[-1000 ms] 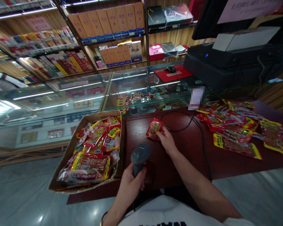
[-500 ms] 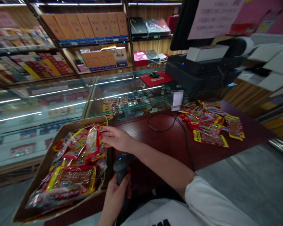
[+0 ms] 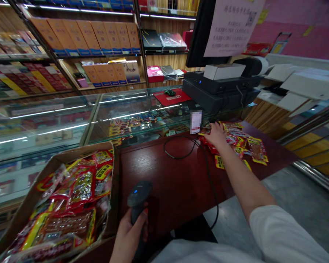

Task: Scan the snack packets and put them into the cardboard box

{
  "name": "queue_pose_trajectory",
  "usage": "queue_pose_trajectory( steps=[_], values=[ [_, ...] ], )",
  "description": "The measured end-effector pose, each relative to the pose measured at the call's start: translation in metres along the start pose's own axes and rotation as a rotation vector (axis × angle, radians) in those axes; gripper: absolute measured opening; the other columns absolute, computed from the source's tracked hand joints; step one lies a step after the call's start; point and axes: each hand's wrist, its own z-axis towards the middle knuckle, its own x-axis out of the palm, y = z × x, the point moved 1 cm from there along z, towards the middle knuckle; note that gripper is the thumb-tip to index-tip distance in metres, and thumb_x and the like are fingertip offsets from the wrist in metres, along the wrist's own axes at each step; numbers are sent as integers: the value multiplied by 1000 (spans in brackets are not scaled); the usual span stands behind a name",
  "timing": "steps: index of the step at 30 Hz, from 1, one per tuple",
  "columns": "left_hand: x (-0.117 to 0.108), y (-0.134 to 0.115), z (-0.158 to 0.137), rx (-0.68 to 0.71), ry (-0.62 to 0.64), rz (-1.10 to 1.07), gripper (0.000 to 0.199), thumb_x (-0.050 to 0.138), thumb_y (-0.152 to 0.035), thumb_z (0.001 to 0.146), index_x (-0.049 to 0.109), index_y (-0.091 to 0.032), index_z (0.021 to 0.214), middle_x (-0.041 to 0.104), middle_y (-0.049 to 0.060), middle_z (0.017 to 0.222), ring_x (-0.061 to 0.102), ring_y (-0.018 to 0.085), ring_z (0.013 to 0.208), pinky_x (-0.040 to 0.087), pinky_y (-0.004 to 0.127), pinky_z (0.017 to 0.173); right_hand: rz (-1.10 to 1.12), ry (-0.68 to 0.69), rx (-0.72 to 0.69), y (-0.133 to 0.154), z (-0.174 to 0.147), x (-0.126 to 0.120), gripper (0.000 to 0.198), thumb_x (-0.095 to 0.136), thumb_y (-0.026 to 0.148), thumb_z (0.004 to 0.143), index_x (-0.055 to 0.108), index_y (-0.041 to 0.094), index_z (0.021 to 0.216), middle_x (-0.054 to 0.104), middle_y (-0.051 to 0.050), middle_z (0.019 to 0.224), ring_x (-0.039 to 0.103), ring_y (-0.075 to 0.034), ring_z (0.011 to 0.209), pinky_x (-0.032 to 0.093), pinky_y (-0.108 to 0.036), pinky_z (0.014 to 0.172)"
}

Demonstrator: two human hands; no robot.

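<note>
My left hand (image 3: 132, 228) is wrapped round the handle of a dark barcode scanner (image 3: 139, 195), which shows a small blue light, just right of the carton. My right hand (image 3: 216, 137) reaches over the heap of snack packets (image 3: 257, 149) on the right of the dark red counter. Its fingers are apart and bent down onto the heap's far left part; the fingertips are partly hidden. On the left, an open cardboard box (image 3: 113, 186) is filled with similar red and yellow packets (image 3: 82, 184).
A black cable (image 3: 178, 157) loops across the counter (image 3: 164, 179). Behind stand a glass display case (image 3: 93, 113), a red mouse mat (image 3: 160, 98) with a mouse, and a monitor (image 3: 194, 33) above dark till equipment (image 3: 222, 87). A small blurred card (image 3: 196, 122) stands near the packets.
My right hand has moved from the packets in the box across to the heap on the right. A packet it touched now lies in the box. The view has shifted right; the scanner stays in my left hand.
</note>
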Motion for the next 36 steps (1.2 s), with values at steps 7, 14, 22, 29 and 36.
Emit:
queue_pose_trajectory(
  steps=[7,14,22,29,36],
  values=[
    [6,-18,-12,-24,11,69,61,74,-63,65,60,-14,98,54,-8,50,49,12,36,41,24,36,-229,350,11,-4,36,7,71,52,66,86,55,21,141,58,-21,141,53,-42,128,37,-60,104],
    [-5,-4,-5,-22,-14,38,59,73,-63,66,61,-14,99,55,-7,51,49,12,36,42,24,36,-371,210,-111,6,-19,-5,39,44,37,97,75,20,115,75,-18,109,67,-31,104,39,-51,100],
    [-6,-7,-7,-19,10,16,56,72,-57,70,60,-13,103,55,-8,50,48,11,35,40,23,36,-257,-103,-337,38,-107,-37,40,38,28,102,69,17,125,73,-13,120,65,-29,101,40,-41,87],
    [-3,-13,-13,-18,-1,5,51,70,-53,73,59,-13,104,55,-8,51,49,11,36,40,22,37,48,-5,-692,123,-232,-21,25,51,22,100,73,21,112,78,-8,102,64,-21,86,37,-38,78],
    [-5,-14,-14,-33,-37,-20,49,72,-49,70,61,-14,102,55,-8,52,49,11,36,40,22,36,336,337,-693,142,-236,-14,25,58,38,97,73,25,112,77,-5,109,66,-22,102,43,-39,91]
  ],
)
